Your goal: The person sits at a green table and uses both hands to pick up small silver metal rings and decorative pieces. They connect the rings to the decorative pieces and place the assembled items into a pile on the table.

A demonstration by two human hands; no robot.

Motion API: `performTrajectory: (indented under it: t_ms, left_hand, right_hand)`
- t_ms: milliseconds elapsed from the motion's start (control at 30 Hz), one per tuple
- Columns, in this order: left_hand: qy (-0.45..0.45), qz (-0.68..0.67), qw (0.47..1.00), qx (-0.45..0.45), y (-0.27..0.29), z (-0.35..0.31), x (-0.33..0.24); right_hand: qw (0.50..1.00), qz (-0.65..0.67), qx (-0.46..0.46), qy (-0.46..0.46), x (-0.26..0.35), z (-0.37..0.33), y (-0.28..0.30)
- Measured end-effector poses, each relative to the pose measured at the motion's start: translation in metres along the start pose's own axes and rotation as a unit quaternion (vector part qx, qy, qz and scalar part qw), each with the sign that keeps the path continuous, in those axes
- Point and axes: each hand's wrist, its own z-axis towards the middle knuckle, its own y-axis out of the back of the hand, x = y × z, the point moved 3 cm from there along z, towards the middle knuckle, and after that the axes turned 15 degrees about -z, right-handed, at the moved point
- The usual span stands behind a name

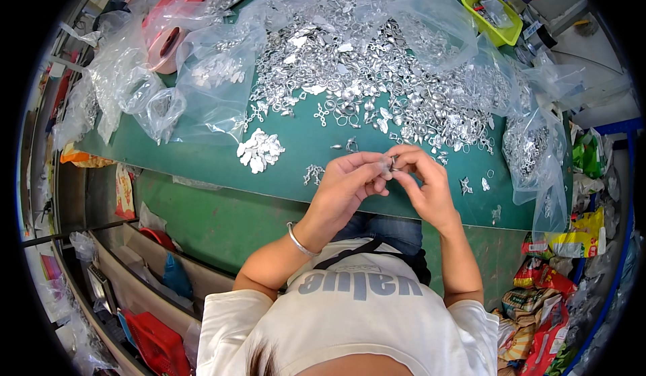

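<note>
Both hands meet above the near edge of the green table [202, 154]. My left hand [353, 177] and my right hand [422, 182] pinch a small silver-grey metal piece [390, 164] between their fingertips. Its exact kind is too covered to tell. Just beyond the hands spreads a large heap of small silver metal jewelry pieces [336, 66], with rings, drops and leaf shapes among them. Left of my left hand lie a little pile of flat whitish pieces [260, 151] and a small cluster of silver bits [313, 174]. A few loose pieces [466, 185] rest to the right.
Clear plastic bags [215, 73] lie left of the heap, and another bag of metal pieces [528, 151] hangs at the table's right edge. A yellow-green basket [508, 34] stands at the back right, a pink container [163, 50] at the back left. Drawers and a red basket [156, 342] sit lower left.
</note>
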Motion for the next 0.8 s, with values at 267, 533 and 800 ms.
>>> performTrajectory:
  t_ms: [267, 533, 800]
  left_hand:
    - [-0.152, 0.359, 0.919, -0.063, 0.017, 0.008, -0.032]
    - [-0.249, 0.62, 0.737, -0.099, 0.058, 0.034, -0.041]
    - [-0.215, 0.616, 0.758, -0.006, 0.05, 0.038, -0.014]
  right_hand:
    - [0.988, -0.116, 0.0, -0.104, -0.024, -0.008, 0.0]
    - [0.977, -0.207, -0.008, -0.046, -0.044, -0.015, -0.028]
    - [0.975, -0.137, -0.069, -0.162, -0.065, -0.039, -0.003]
